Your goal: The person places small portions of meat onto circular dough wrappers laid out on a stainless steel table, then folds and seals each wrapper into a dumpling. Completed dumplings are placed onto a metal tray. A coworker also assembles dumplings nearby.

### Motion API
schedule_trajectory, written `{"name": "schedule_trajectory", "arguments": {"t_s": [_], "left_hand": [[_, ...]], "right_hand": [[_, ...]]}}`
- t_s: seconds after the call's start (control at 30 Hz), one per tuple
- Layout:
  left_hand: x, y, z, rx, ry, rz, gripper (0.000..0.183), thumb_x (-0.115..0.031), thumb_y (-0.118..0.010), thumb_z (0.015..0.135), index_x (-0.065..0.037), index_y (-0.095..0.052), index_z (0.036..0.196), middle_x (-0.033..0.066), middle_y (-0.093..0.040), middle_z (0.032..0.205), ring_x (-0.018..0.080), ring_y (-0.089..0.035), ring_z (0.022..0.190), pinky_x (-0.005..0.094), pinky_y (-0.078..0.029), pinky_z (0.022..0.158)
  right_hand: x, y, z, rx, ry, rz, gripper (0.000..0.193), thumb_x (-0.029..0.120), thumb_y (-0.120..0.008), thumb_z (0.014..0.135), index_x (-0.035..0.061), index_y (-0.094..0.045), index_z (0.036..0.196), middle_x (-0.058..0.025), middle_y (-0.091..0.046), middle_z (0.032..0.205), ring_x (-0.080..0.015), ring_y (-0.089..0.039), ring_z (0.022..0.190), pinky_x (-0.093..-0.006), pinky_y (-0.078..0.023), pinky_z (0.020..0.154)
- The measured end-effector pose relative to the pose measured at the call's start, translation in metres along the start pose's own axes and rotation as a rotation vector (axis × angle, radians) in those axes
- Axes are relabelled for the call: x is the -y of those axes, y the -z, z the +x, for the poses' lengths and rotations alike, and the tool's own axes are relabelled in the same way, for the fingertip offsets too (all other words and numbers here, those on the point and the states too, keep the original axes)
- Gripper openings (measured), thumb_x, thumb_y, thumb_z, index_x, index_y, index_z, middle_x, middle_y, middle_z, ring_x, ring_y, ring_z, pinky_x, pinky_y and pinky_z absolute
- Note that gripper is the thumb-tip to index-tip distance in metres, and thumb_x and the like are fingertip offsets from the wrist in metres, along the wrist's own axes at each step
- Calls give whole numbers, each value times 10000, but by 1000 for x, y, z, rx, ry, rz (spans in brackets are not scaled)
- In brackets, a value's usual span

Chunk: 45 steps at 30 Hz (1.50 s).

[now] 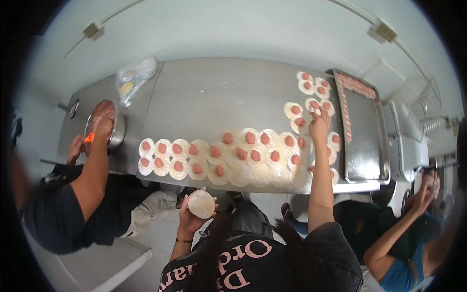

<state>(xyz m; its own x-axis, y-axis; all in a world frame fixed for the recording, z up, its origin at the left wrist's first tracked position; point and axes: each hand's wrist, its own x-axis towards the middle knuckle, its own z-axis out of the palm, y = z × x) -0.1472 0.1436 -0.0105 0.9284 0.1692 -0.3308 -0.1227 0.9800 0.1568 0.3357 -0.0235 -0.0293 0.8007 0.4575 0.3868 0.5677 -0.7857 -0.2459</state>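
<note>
My left hand (193, 214) holds a stack of round dough wrappers (202, 204) just off the table's near edge. Stretched out to the far right, my right hand (319, 125) has its fingertips bent together on a pale dough wrapper, beside wrappers topped with pink meat filling (314, 104). Overlapping rows of wrappers (238, 174) run along the near side of the table; most carry a lump of pink filling (241, 154), while several at the front are bare. My right forearm hides some of the wrappers on the right.
The steel table (209, 97) holds a metal tray (366, 141) with filled pieces along its far and left sides. At left a person's hands (103, 127) work in a metal bowl (118, 134) of pink meat. A plastic bag (136, 78) lies behind. Another person (406, 243) sits at right.
</note>
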Motion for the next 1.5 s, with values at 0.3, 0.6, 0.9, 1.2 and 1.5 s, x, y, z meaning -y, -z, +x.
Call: {"name": "schedule_trajectory", "arguments": {"t_s": [0.3,0.6,0.9,1.2,1.5], "left_hand": [[-15,-21,21,-251,-433,174,578,-532,-266,928,-139,-383,1335,92,-486,1277,299,-493,1143,465,-436,911],[-29,-10,-16,-194,-682,255,487,-440,-294,943,-150,-385,1324,61,-512,1221,209,-490,1135,391,-379,948],[-22,-1,-63,-184,-769,152,457,-398,-393,942,-133,-370,1313,18,-514,1177,158,-517,1053,323,-419,899],[-29,3,-93,-123,-649,113,395,-465,-386,933,-153,-482,1155,-13,-560,1047,111,-553,916,283,-449,748],[-21,15,-112,-100,-593,116,461,-458,-382,944,-155,-384,1292,29,-503,1177,161,-523,1062,343,-462,871]], "right_hand": [[279,46,-114,824,718,1166,300,64,-721,677,17,-620,955,-45,-603,1011,-170,-596,878,-281,-494,765],[348,71,-182,1255,183,1395,172,28,-673,725,-19,-655,889,-65,-637,953,-162,-608,814,-266,-504,732],[366,77,-223,1418,-37,1469,122,-48,-621,738,-70,-643,856,-65,-604,932,-144,-587,852,-271,-470,744],[379,105,-255,988,469,1217,226,-114,-627,712,-26,-668,916,-47,-595,979,-113,-579,862,-243,-489,734],[375,107,-269,1202,219,1316,250,-123,-631,666,-19,-706,880,-63,-637,924,-137,-589,831,-235,-480,741]]}}
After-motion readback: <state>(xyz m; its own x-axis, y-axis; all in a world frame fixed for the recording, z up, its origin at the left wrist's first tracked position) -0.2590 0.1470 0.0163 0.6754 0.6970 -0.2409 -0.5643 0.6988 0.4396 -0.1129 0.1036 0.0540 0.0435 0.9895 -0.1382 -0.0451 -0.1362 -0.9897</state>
